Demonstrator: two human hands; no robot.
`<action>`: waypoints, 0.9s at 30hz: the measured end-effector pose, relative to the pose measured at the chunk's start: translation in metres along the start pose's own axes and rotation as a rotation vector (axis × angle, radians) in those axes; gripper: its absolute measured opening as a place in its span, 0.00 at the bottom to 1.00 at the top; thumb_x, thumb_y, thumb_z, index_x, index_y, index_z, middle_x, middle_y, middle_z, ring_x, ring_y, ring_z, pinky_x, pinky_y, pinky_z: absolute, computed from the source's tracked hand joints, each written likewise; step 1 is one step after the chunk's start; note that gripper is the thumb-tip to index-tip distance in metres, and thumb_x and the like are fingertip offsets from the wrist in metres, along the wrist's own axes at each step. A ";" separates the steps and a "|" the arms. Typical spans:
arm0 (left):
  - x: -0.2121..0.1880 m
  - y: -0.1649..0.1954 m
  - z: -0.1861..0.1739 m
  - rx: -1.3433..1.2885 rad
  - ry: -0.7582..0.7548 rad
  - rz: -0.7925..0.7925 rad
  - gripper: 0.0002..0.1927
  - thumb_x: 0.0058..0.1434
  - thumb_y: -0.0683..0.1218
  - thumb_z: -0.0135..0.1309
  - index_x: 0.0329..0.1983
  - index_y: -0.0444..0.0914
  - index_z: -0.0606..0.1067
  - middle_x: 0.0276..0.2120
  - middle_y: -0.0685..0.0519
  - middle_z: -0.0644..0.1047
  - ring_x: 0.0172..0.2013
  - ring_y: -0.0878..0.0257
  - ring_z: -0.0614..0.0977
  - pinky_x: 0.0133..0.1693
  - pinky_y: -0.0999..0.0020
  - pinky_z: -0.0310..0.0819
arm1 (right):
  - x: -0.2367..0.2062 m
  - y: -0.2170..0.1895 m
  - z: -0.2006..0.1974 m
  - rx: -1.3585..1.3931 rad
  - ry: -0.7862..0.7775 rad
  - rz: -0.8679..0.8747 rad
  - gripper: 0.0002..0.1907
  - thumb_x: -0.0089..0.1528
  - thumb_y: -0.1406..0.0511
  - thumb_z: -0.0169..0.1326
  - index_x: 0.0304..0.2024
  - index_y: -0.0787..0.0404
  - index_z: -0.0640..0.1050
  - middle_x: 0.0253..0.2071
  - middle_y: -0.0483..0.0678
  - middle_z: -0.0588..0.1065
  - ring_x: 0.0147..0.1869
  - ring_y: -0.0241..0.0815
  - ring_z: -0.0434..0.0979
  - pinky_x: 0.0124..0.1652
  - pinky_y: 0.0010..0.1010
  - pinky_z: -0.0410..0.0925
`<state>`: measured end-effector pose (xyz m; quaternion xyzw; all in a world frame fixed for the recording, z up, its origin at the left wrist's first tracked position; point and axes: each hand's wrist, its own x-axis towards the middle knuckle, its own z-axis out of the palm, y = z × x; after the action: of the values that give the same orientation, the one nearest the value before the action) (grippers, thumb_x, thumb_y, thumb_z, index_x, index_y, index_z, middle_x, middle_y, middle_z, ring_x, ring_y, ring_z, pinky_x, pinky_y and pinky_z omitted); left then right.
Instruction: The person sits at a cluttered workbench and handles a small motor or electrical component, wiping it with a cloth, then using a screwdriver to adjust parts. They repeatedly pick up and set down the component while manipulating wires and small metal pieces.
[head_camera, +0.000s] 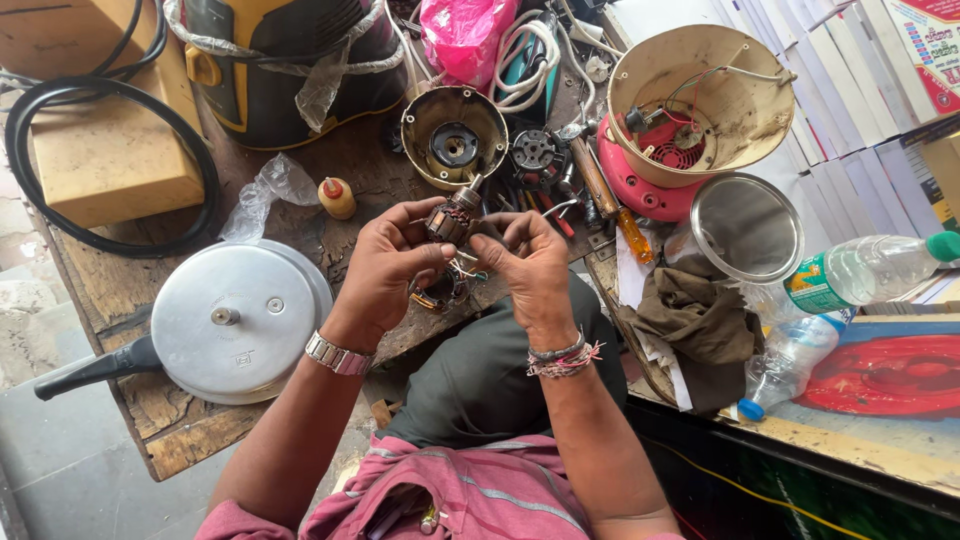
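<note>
Head view, looking down at your bench: at the far left a black cable (110, 170) loops around a wooden block (110, 160), and below it lies a metal cooker lid (235, 320) with a black handle. Your left hand (385, 265), a metal watch (337, 356) on the wrist, is curled around a small motor rotor (452, 218), thumb and fingers pinching its lower side. Your right hand (530, 270), with thread bands at the wrist, is closed on the other side of the same rotor, so it sits between both hands above your lap, with loose wires (445, 290) hanging under it. Just behind it a round metal housing (455, 135) holds a dark bearing seat. Further right, a cream bowl-shaped casing (700, 90) contains thin wires and a red part, then an empty steel jar (745, 228), then a plastic bottle (865, 270) lying on its side.
</note>
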<state>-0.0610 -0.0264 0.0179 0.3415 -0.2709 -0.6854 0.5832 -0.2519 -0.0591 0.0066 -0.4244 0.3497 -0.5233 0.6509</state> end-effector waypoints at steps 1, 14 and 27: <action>0.000 0.001 0.000 -0.005 0.002 0.000 0.29 0.57 0.31 0.60 0.63 0.29 0.70 0.41 0.51 0.80 0.30 0.72 0.77 0.25 0.80 0.66 | 0.000 -0.001 -0.001 -0.032 0.009 -0.015 0.13 0.62 0.78 0.62 0.33 0.63 0.70 0.46 0.56 0.78 0.41 0.37 0.81 0.40 0.31 0.79; -0.001 0.001 0.001 0.002 0.050 -0.050 0.27 0.57 0.34 0.61 0.61 0.30 0.71 0.39 0.53 0.80 0.29 0.72 0.76 0.26 0.78 0.65 | 0.001 -0.020 -0.009 -0.062 0.060 -0.149 0.16 0.64 0.76 0.63 0.53 0.67 0.75 0.42 0.48 0.79 0.38 0.31 0.77 0.39 0.19 0.71; -0.001 -0.007 0.007 0.000 0.090 -0.084 0.24 0.62 0.37 0.59 0.61 0.33 0.68 0.37 0.56 0.77 0.31 0.72 0.76 0.28 0.78 0.65 | -0.016 -0.030 0.029 -1.001 0.036 -0.643 0.12 0.64 0.73 0.63 0.50 0.61 0.81 0.44 0.47 0.74 0.43 0.38 0.77 0.41 0.27 0.74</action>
<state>-0.0703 -0.0242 0.0170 0.3830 -0.2296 -0.6932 0.5657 -0.2410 -0.0413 0.0454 -0.7555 0.4188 -0.4726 0.1746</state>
